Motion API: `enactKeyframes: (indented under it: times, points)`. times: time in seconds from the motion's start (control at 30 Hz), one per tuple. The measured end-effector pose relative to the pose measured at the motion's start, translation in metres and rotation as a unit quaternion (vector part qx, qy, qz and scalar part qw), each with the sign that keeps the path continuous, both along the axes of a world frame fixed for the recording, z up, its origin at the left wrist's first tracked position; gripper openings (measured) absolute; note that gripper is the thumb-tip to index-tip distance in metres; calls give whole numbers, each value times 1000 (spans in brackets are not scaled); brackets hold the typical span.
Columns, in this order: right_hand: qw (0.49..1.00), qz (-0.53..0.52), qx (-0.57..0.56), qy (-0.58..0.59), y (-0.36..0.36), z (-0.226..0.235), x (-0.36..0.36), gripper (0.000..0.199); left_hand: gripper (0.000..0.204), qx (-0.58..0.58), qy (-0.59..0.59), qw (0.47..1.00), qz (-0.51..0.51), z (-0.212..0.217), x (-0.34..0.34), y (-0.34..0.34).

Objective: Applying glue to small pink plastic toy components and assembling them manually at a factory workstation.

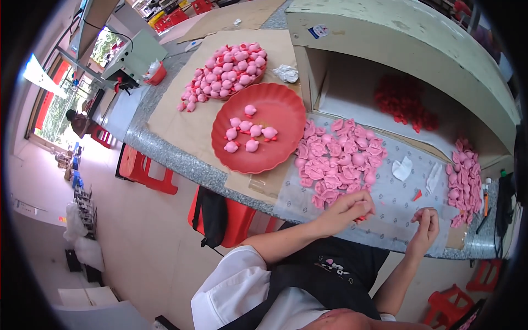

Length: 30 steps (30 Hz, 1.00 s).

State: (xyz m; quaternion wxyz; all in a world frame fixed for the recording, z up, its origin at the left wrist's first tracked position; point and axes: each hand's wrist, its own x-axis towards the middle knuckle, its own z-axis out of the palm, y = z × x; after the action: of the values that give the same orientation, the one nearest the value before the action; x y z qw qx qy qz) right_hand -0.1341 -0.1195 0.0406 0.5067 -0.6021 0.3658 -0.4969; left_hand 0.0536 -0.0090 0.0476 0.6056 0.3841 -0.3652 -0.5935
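My left hand [352,211] is closed over the table's front edge, its fingers wrapped round a small red piece [361,219] that shows only in part. Whether a pink part is also inside that hand is hidden. To its right, my right hand [425,226] has its fingers curled into a pinch; what they hold, if anything, is too small to make out. Just beyond the left hand spreads a heap of loose pink moulded parts [335,159], some curved like shells and some round. A single red piece [417,195] lies on the patterned sheet [385,220] near the right hand.
A scalloped red plate [258,162] carries several round pink figures with red feet. Behind it stands a large pile of similar figures [231,69]. Red pieces [404,104] lie inside the pale shelf [385,38]. More pink parts [463,181] and an orange pen [485,203] are at right.
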Motion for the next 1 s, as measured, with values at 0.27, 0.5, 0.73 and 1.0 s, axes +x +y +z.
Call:
enactKeyframes:
  times: [0.27,0.5,0.73,1.0]
  points:
    - [998,25,25,55,3,-1,-17,20,18,12,-375,886,271,56,110,32]
    - [997,-24,49,49,8,0,-40,17,12,28,-521,792,318,24,206,22]
    - [995,-89,28,46,-3,-6,-83,17,14,11,-733,601,319,13,218,7]
    - [965,-252,-62,31,-34,-17,-108,29,18,62,-801,542,247,8,222,7]
